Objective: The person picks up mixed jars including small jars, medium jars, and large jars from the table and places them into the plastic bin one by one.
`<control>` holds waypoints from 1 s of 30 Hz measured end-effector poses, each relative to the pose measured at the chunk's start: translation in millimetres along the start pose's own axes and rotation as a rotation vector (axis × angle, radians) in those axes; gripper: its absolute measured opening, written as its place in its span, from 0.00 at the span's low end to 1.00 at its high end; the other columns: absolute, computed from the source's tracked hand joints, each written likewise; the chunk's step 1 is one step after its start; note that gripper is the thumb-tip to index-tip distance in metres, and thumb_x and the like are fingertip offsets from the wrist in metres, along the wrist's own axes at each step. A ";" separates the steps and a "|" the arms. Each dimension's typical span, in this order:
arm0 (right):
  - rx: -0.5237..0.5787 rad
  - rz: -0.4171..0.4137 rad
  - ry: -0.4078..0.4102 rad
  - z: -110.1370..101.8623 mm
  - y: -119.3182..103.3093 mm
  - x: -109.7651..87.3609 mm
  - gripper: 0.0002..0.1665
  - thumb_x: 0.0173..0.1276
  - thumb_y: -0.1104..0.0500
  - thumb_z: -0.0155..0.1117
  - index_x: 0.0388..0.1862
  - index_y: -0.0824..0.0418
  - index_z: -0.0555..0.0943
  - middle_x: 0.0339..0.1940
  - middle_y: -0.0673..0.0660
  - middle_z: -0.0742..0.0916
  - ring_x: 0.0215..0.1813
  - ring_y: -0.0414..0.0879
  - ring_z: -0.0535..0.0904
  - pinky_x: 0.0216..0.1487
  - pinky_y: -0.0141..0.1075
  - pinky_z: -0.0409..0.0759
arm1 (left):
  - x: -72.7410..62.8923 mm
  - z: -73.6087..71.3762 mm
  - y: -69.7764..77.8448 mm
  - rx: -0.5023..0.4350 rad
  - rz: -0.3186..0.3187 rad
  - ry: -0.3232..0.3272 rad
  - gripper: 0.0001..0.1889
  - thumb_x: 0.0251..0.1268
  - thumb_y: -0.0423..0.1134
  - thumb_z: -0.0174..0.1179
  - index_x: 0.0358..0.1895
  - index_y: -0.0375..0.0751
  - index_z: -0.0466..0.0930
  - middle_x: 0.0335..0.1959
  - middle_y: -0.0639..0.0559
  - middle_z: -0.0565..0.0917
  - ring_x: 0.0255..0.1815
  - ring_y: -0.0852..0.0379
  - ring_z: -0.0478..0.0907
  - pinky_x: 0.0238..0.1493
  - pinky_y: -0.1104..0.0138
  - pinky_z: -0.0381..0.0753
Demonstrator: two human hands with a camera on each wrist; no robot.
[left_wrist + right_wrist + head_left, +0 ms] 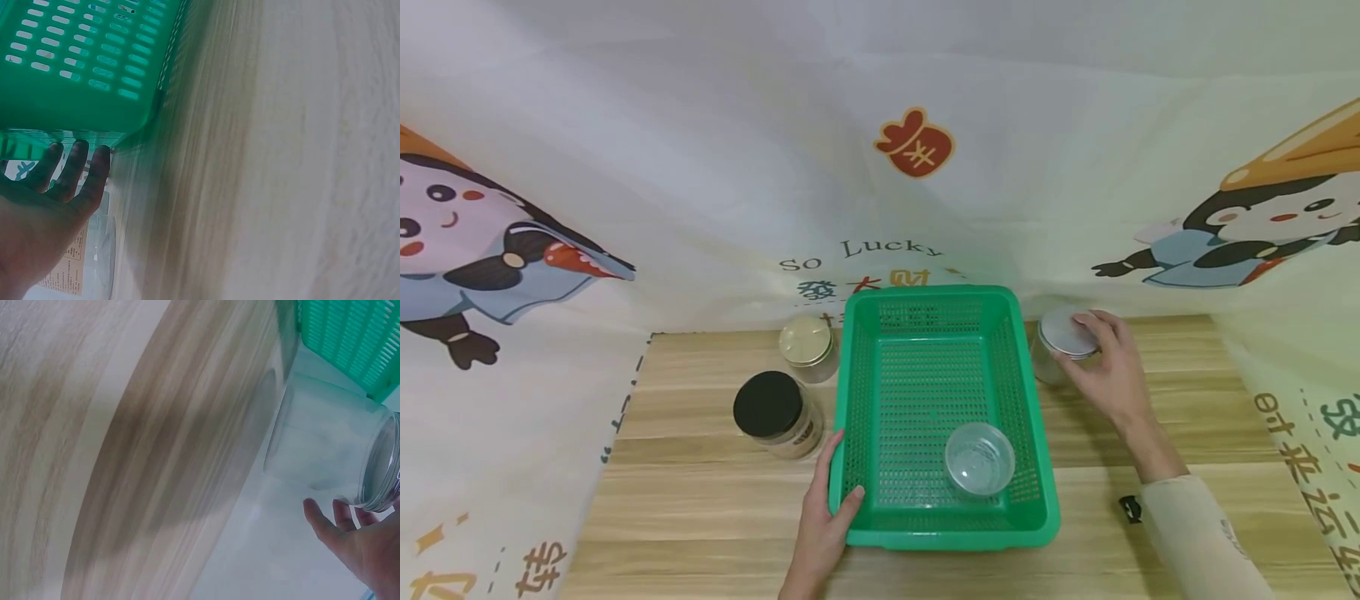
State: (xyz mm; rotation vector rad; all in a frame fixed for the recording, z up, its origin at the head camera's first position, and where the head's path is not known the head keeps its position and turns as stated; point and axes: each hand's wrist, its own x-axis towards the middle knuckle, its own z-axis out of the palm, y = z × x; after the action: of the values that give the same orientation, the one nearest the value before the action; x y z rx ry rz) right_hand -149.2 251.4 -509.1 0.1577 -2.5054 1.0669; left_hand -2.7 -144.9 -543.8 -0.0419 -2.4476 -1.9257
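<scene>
A green perforated plastic basket [934, 540] stands on the table in the head view, with a small clear round tub [979, 458] inside at its lower right. My left hand [824, 518] grips the basket's left rim near the front corner, thumb over the rim; the left wrist view shows the fingers [75, 164] against its outer side. Right of the basket is a clear jar [325, 440] with a silver lid [1066, 330]. My right hand [1112, 371] holds that jar by the lid, thumb and fingers around the edge. Whether the jar's base touches the table I cannot tell.
Left of the basket stand a black-lidded clear jar [769, 406] and a smaller jar with a pale gold lid [806, 340]. A small black object [1130, 509] lies by the right sleeve. Printed cloth [760, 167] hangs behind and at both sides of the wooden table [700, 500].
</scene>
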 end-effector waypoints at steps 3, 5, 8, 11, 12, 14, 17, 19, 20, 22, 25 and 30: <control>-0.002 0.001 0.004 -0.4 -2.6 -0.1 0.34 0.52 0.64 0.78 0.58 0.66 0.78 0.61 0.70 0.74 0.60 0.65 0.72 0.50 0.54 0.75 | -0.6 -0.4 -0.4 -0.006 -0.001 0.005 0.39 0.67 0.28 0.59 0.78 0.54 0.56 0.77 0.46 0.59 0.73 0.47 0.62 0.67 0.71 0.62; 0.001 -0.002 0.005 -0.8 -4.9 0.1 0.34 0.51 0.64 0.78 0.59 0.65 0.78 0.62 0.69 0.74 0.60 0.64 0.72 0.49 0.52 0.75 | -0.9 -0.8 -0.8 -0.009 -0.006 0.008 0.38 0.67 0.29 0.60 0.78 0.54 0.56 0.77 0.46 0.59 0.73 0.48 0.63 0.67 0.71 0.62; 0.011 -0.016 0.012 -2.2 -8.0 0.2 0.35 0.50 0.64 0.79 0.59 0.65 0.78 0.62 0.70 0.73 0.60 0.64 0.72 0.49 0.53 0.76 | -1.0 -1.4 -0.5 -0.010 -0.012 0.009 0.38 0.67 0.29 0.60 0.78 0.55 0.56 0.77 0.47 0.60 0.73 0.48 0.62 0.67 0.72 0.62; 0.021 -0.030 0.018 -3.7 -10.1 0.2 0.35 0.50 0.64 0.79 0.59 0.65 0.78 0.62 0.70 0.73 0.60 0.65 0.72 0.50 0.58 0.75 | -1.0 -1.7 0.3 -0.011 -0.012 0.005 0.38 0.67 0.29 0.60 0.78 0.54 0.56 0.77 0.46 0.59 0.73 0.48 0.62 0.67 0.72 0.62; 0.020 -0.033 0.020 -4.2 -10.5 0.1 0.35 0.49 0.64 0.79 0.58 0.65 0.78 0.62 0.71 0.73 0.60 0.66 0.72 0.50 0.59 0.75 | -1.0 -1.6 0.5 -0.015 -0.012 0.002 0.38 0.67 0.29 0.59 0.78 0.54 0.56 0.77 0.46 0.59 0.73 0.47 0.62 0.67 0.72 0.62; 0.018 -0.036 0.023 -5.0 -11.0 -0.1 0.35 0.49 0.64 0.79 0.58 0.65 0.78 0.62 0.71 0.73 0.60 0.66 0.72 0.50 0.60 0.75 | -0.8 -1.2 0.6 -0.023 -0.008 0.000 0.38 0.67 0.28 0.59 0.78 0.54 0.56 0.77 0.45 0.59 0.73 0.47 0.62 0.67 0.72 0.61; 0.011 -0.039 0.030 -6.0 -10.9 -0.4 0.35 0.49 0.64 0.79 0.58 0.66 0.78 0.61 0.71 0.73 0.60 0.67 0.71 0.51 0.60 0.74 | -0.4 -0.2 -0.2 -0.036 0.001 -0.006 0.38 0.67 0.27 0.59 0.78 0.53 0.56 0.77 0.45 0.59 0.73 0.47 0.62 0.67 0.73 0.62; 0.009 -0.042 0.034 -6.6 -10.6 -0.4 0.35 0.49 0.65 0.79 0.57 0.66 0.78 0.61 0.71 0.73 0.60 0.67 0.72 0.51 0.60 0.74 | -0.1 0.5 -1.4 -0.040 0.004 -0.007 0.39 0.67 0.27 0.59 0.78 0.53 0.56 0.77 0.45 0.60 0.73 0.47 0.62 0.67 0.73 0.62; 0.009 -0.044 0.036 -7.0 -10.4 -0.4 0.35 0.49 0.65 0.79 0.57 0.66 0.78 0.61 0.71 0.73 0.60 0.67 0.72 0.51 0.59 0.74 | 0.1 0.8 -1.6 -0.040 0.009 -0.007 0.39 0.67 0.27 0.59 0.78 0.52 0.56 0.77 0.45 0.59 0.73 0.47 0.62 0.67 0.73 0.61; 0.008 -0.047 0.042 -7.7 -10.4 -0.4 0.35 0.48 0.65 0.79 0.57 0.66 0.78 0.61 0.71 0.74 0.60 0.66 0.72 0.50 0.59 0.74 | 0.2 1.1 -2.4 -0.037 0.011 -0.005 0.39 0.67 0.27 0.59 0.78 0.52 0.56 0.77 0.45 0.60 0.73 0.47 0.62 0.67 0.73 0.62; 0.011 -0.056 0.056 -8.8 -11.1 -0.2 0.35 0.48 0.64 0.80 0.57 0.66 0.78 0.60 0.71 0.74 0.59 0.66 0.72 0.49 0.58 0.75 | 0.0 1.2 -2.7 -0.035 0.009 -0.001 0.38 0.67 0.27 0.59 0.78 0.53 0.56 0.77 0.46 0.60 0.72 0.47 0.63 0.67 0.73 0.62; 0.022 -0.073 0.087 -11.3 -12.4 0.6 0.34 0.48 0.63 0.79 0.56 0.67 0.79 0.59 0.71 0.74 0.58 0.63 0.73 0.50 0.55 0.73 | -0.1 0.9 -2.1 -0.032 -0.003 -0.002 0.39 0.67 0.28 0.59 0.78 0.54 0.56 0.77 0.46 0.60 0.72 0.47 0.64 0.66 0.71 0.64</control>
State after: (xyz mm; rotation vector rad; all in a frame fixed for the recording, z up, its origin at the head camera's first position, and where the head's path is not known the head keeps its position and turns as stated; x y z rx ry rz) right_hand -142.9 250.8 -493.7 0.2034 -2.3921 1.0498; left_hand -2.7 -144.5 -546.0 -0.0404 -2.4190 -1.9673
